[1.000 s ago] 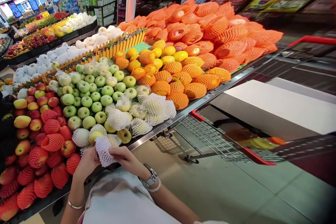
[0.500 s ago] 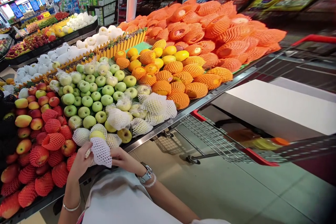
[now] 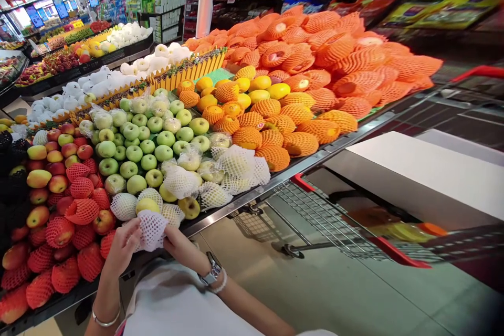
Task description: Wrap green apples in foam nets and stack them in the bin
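At the front edge of the fruit stand (image 3: 244,198), my left hand (image 3: 123,247) and my right hand (image 3: 178,244) both grip a white foam net sleeve (image 3: 150,229). The fingers of each hand pinch its sides. Just behind the sleeve lies a yellow-green apple (image 3: 147,205) among other fruit in white nets. Green apples (image 3: 148,147) fill the section behind it. Red apples in red nets (image 3: 82,212) lie to the left. I wear a bracelet on the left wrist and a watch on the right.
Oranges in orange nets (image 3: 271,128) and larger orange-netted fruit (image 3: 334,58) pile up on the right of the stand. A red-trimmed wire shopping cart (image 3: 354,226) holding a bottle stands on the floor to my right. More produce stands stretch away at the back left.
Both hands with the net sleeve have shifted slightly up and toward the apple at the stand's front edge. The view has tilted down a little.
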Available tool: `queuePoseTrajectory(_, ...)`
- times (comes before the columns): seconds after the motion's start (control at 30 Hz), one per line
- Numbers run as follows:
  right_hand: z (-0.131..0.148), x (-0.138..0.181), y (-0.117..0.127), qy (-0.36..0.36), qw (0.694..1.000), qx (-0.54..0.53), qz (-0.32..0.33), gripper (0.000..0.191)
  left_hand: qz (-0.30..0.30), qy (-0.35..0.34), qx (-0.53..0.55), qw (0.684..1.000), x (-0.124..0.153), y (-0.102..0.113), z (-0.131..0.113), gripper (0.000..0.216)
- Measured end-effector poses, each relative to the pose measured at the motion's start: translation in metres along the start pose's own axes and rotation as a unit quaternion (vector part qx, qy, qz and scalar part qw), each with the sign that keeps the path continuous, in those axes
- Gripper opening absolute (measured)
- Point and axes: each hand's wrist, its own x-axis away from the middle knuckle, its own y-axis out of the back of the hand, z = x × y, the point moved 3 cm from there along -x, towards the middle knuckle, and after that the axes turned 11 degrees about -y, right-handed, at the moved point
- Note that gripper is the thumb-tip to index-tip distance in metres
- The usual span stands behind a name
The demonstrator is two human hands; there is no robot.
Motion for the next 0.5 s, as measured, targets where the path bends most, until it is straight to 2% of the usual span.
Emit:
queuePoseTrajectory(0.07,-0.001,0.0,0.005,-0.02,0.998,-0.064,-0.018,0.023,0.059,0.012,0.01,0.998,0.0,-0.006,-0.002,0.056)
queuePoseTrajectory(0.17,-0.002,0.001,0.01,-0.062,0.983,-0.172,0.02,0.027,0.112,0.02,0.047,0.992,-0.002,-0.014,-0.001,0.069)
queuePoseTrajectory(0.3,0.0,0.005,0.01,-0.116,0.958,-0.241,0.105,0.057,0.077,0.041,0.091,0.992,-0.005,-0.017,0.0,0.076)
queuePoseTrajectory(0.4,0.002,0.008,0.011,-0.149,0.955,-0.21,0.149,0.056,0.063,0.066,0.164,0.982,-0.005,-0.018,-0.001,0.081)
queuePoseTrajectory(0.5,0.004,0.01,0.014,-0.166,0.963,-0.163,0.136,0.052,0.051,0.081,0.232,0.968,-0.006,-0.018,0.002,0.085)
